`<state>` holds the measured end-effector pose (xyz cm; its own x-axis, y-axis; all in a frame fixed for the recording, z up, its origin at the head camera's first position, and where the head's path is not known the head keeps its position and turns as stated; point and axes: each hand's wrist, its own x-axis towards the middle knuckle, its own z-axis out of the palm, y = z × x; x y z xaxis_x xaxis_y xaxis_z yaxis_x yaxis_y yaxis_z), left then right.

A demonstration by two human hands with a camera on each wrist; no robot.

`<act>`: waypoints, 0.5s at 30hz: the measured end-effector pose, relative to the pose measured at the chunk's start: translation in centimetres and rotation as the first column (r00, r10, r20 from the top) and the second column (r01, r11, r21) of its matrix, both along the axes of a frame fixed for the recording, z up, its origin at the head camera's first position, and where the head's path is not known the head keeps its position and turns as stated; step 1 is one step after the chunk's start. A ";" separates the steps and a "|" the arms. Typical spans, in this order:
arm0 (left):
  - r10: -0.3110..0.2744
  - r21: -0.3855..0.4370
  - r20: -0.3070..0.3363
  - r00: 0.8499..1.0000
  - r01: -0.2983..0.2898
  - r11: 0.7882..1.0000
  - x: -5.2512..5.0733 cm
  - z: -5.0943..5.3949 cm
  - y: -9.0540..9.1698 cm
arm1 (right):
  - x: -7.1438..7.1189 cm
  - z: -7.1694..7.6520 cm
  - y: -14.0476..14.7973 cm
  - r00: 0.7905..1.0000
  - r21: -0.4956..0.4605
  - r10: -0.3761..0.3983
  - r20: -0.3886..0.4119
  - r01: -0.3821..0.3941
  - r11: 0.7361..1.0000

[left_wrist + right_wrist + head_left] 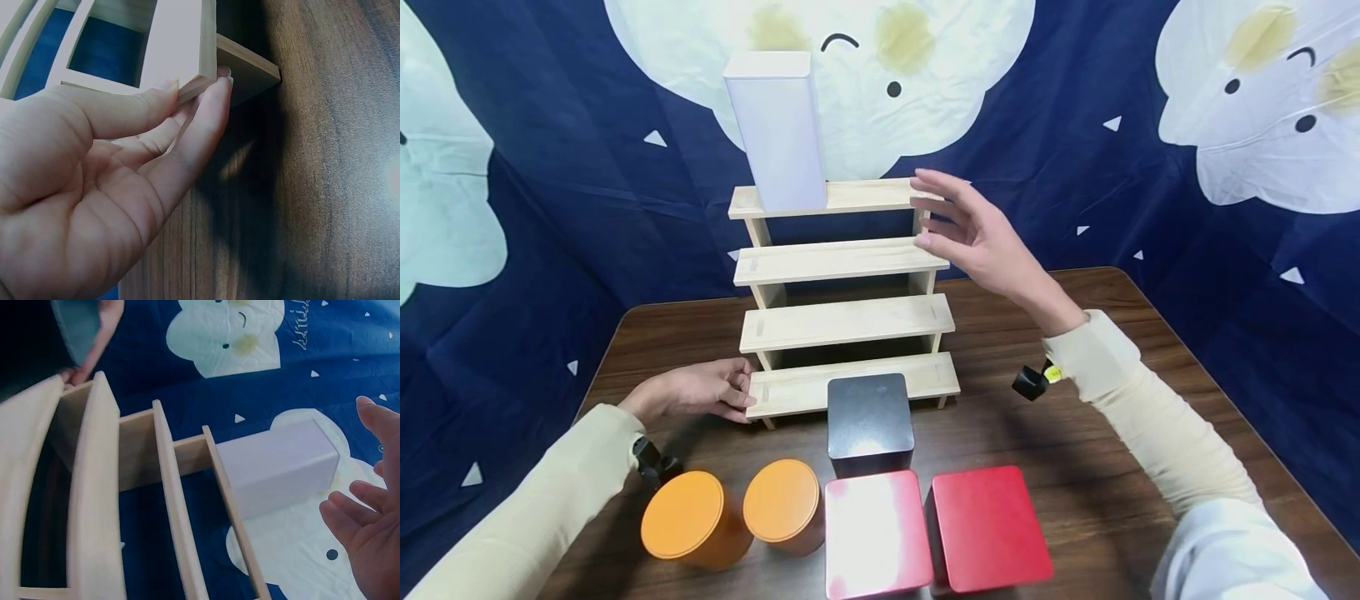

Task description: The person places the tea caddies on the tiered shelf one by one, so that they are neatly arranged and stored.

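Note:
A stepped wooden rack [850, 325] with several shelves stands on the table, and a tall white box [782, 142] is upright at the left of its top shelf. My left hand [703, 390] pinches the left end of the lowest shelf; in the left wrist view the thumb of the left hand [119, 169] lies on the board [178, 44] and fingers are under it. My right hand [973, 237] is raised by the right end of the upper shelves, fingers spread and slightly bent. In the right wrist view the right hand [369, 506] holds nothing, apart from the white box [281, 465].
A black box [870, 421] stands before the lowest shelf. Nearer are two orange round canisters [682, 514] [782, 500] and two red boxes [877, 533] [991, 527]. Dark blue cloth with white cloud shapes hangs behind the wooden table [1075, 433].

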<state>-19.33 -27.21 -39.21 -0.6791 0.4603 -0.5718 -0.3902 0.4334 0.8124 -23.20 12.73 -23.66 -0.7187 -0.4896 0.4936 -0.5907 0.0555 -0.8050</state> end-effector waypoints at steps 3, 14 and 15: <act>-0.001 0.007 0.002 1.000 0.001 1.000 0.0 0.0 0.0 | 0.2 -1.4 0.7 1.000 0.017 0.026 0.004 -0.026 1.000; 0.003 0.007 -0.004 1.000 -0.003 1.000 0.0 0.0 0.1 | 3.1 -4.4 2.8 0.991 0.019 0.112 0.066 -0.114 0.993; 0.003 0.006 -0.006 1.000 -0.003 1.000 0.0 0.0 0.1 | 3.4 -4.6 2.9 0.990 0.023 0.120 0.068 -0.122 0.992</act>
